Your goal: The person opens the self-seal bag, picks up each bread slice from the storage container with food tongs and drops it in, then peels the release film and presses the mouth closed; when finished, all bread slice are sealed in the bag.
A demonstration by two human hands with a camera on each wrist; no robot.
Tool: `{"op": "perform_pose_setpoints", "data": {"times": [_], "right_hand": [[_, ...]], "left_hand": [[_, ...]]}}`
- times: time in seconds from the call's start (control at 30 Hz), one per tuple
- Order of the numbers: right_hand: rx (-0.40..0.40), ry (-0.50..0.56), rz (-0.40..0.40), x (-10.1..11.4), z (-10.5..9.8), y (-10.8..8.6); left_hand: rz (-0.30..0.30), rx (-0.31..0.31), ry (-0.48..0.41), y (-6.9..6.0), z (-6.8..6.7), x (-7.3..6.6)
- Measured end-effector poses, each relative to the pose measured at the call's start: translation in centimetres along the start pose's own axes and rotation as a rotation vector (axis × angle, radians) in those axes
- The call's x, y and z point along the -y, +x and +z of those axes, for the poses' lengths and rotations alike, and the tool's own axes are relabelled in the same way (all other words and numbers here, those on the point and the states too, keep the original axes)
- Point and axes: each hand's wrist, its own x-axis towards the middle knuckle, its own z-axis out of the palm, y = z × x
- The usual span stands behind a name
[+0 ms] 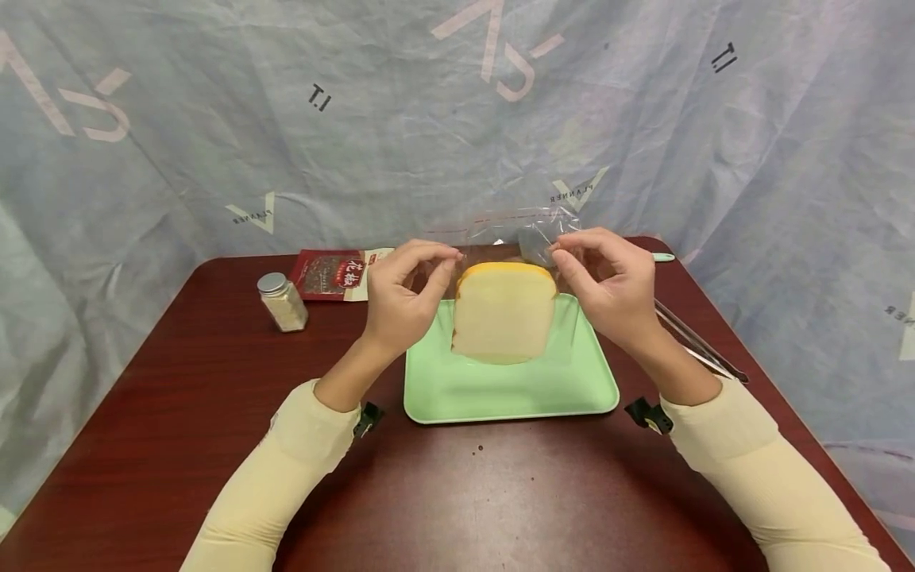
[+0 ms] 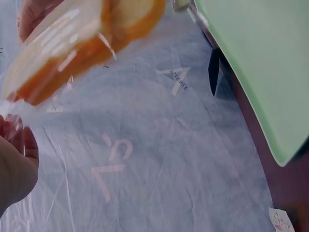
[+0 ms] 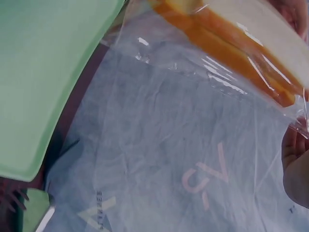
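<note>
Bread slices [image 1: 503,314] sit inside a clear plastic bag [image 1: 520,225], held up in front of me above the light green tray [image 1: 511,393]. My left hand [image 1: 403,298] pinches the bag's left side near the top between thumb and fingertips. On the opposite side, my right hand [image 1: 615,282] pinches the film the same way. The right wrist view shows the brown crusts of the bread [image 3: 231,41] stacked together under the shiny film. From the left wrist, the bread [image 2: 58,63] looks tilted and a little blurred.
Left of the tray stands a lidded glass jar [image 1: 284,303] of pale grains. Behind it lies a red spice packet [image 1: 332,274]. Metal tongs [image 1: 700,345] lie at the right, near a pale green handle [image 1: 663,257]. A grey printed curtain [image 1: 400,143] hangs behind the dark table [image 1: 214,397].
</note>
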Motion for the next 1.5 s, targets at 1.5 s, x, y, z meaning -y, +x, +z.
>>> {"op": "perform_pose_setpoints", "data": {"times": [1.5], "right_hand": [[-0.022,0.177,0.069,3.1,-0.6,-2.1]], "left_hand": [[-0.02,-0.094,-0.168,-2.3,-1.3,-3.0]]}}
